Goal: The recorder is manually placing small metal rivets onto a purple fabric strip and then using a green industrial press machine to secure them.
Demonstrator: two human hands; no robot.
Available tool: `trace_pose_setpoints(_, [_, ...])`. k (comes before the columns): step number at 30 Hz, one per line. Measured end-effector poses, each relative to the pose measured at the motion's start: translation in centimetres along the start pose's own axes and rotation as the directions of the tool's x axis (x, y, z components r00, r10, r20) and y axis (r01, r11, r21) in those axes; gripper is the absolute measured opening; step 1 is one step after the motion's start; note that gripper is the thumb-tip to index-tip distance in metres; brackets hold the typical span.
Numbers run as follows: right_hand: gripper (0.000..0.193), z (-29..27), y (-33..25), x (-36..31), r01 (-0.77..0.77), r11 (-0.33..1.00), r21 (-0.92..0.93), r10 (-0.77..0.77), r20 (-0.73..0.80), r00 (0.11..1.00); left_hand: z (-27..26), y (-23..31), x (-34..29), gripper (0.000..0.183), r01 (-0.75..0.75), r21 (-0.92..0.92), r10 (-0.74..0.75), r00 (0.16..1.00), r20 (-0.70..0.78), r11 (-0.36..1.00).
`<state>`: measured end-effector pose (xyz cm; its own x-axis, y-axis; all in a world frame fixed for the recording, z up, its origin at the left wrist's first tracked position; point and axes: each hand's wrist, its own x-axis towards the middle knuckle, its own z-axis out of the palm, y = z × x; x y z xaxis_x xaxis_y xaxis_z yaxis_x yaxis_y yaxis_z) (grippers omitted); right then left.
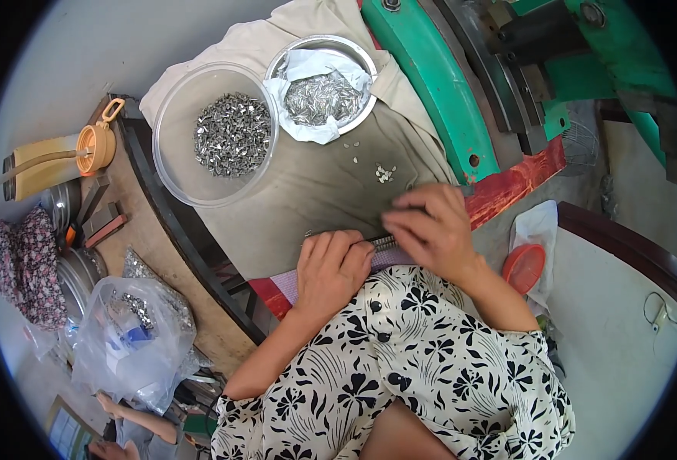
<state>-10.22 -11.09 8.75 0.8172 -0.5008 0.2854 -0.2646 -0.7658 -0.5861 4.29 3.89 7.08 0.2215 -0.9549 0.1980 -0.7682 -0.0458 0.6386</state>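
Right between the two hands lies a row of small metal parts (385, 244), close to the person's body. The left hand (328, 264) rests at its left end, fingers together and bent downward; whether they grip anything cannot be told. The right hand (440, 231) is just over the right end, thumb and fingertips drawn narrow, perhaps too blurred to show a part between them. Ahead, a brown cloth (277, 241) stretches to the plastic tub (176, 149) and the metal bowl (331, 47), with a little pile of metal bits (384, 174) near the right hand. The green machine (430, 84) and the table's red edge (519, 180) bound the right side. Both forearms come up from below, elbows bent outward, wrists converging near the shirt (430, 360).
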Motion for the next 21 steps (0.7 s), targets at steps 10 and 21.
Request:
trace_pose_setpoints(10, [0.015, 1.3, 2.1, 7.4, 0.036, 0.991, -0.126, -0.016, 0.158, 0.987, 0.0, 0.0, 0.1, 0.022, -0.017, 0.030, 0.017, 1.000, 0.011, 0.999])
trace_pose_setpoints(21, [0.017, -0.3, 0.2, 3.3, 0.049, 0.992, 0.115, -0.057, 0.068, 0.996, 0.0, -0.7, -0.3, 0.034, 0.014, -0.040, -0.012, 0.998, 0.066, 0.999])
